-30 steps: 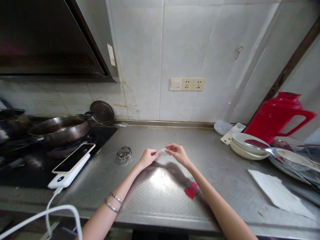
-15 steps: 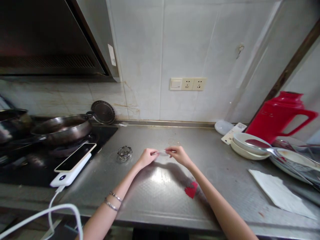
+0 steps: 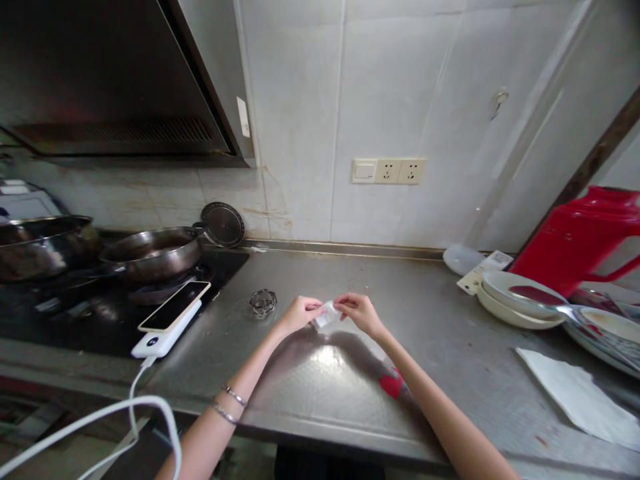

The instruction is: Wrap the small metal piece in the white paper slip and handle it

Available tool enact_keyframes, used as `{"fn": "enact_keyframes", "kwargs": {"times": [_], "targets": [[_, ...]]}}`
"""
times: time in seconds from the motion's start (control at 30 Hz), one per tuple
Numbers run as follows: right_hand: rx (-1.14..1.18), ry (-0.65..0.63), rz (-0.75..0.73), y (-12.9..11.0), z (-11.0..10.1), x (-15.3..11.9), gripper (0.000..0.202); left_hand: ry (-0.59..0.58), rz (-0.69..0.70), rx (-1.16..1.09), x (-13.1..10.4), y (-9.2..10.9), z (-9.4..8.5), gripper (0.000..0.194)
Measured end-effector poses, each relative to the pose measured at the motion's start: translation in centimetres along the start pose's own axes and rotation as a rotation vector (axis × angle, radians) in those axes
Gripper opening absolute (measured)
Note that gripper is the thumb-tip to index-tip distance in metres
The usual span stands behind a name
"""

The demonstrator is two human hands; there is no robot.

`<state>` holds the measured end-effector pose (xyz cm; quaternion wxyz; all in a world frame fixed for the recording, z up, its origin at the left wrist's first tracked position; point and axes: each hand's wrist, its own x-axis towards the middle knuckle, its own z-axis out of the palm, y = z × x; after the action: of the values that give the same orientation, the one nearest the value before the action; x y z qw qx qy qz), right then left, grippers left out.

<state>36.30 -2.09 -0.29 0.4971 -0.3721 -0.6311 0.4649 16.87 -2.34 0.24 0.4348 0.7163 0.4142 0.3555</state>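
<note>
Both hands meet above the middle of the steel counter (image 3: 350, 400). My left hand (image 3: 299, 313) and my right hand (image 3: 359, 311) pinch the two ends of a small clear plastic wrapper (image 3: 327, 314) held between them, just over the counter surface. A small red scrap (image 3: 391, 385) lies on the counter beside my right forearm. A small glass dish (image 3: 263, 303) sits to the left of my left hand.
A phone on a white power bank (image 3: 170, 320) with a white cable rests at the stove edge. Pans (image 3: 150, 253) sit on the stove at left. Stacked bowls (image 3: 515, 303), a red thermos jug (image 3: 580, 240) and a white paper napkin (image 3: 580, 400) are at right.
The view has shifted slightly left. The wrapper between my fingers has turned and now looks bunched rather than stretched flat; both hands stay in place.
</note>
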Motion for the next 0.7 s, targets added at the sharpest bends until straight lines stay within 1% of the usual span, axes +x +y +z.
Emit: {"fn": "enact_keyframes", "kwargs": {"times": [0.07,0.17,0.27,0.37,0.47,0.57,0.63,0.7], "targets": [[0.000,0.038,-0.006,-0.1,0.8,-0.2,0.032,0.025,-0.022,0.021,-0.6,0.4,0.1,0.033],[-0.025,0.079,-0.013,-0.1,1.9,-0.5,0.031,0.092,0.006,0.061,-1.4,0.6,0.2,0.033],[-0.062,0.061,-0.002,-0.3,2.8,-1.0,0.034,0.178,0.031,0.089,-2.0,0.5,0.2,0.033],[-0.116,0.017,-0.016,-0.6,3.3,-1.4,0.037,0.251,0.021,0.083,-2.3,0.3,0.1,0.035],[-0.243,-0.011,-0.119,-0.9,3.4,-1.8,0.029,0.296,-0.008,0.037,-2.5,0.2,0.1,0.036],[-0.365,0.021,-0.241,-1.1,3.5,-1.8,0.018,0.313,-0.021,0.010,-2.7,0.2,0.2,0.035],[-0.393,0.034,-0.271,-1.1,3.6,-1.7,0.019,0.323,-0.012,0.007,-2.8,0.1,0.3,0.033],[-0.398,0.022,-0.285,-1.0,3.8,-1.5,0.020,0.359,0.009,0.021,-3.0,-0.1,0.3,0.030]]}}
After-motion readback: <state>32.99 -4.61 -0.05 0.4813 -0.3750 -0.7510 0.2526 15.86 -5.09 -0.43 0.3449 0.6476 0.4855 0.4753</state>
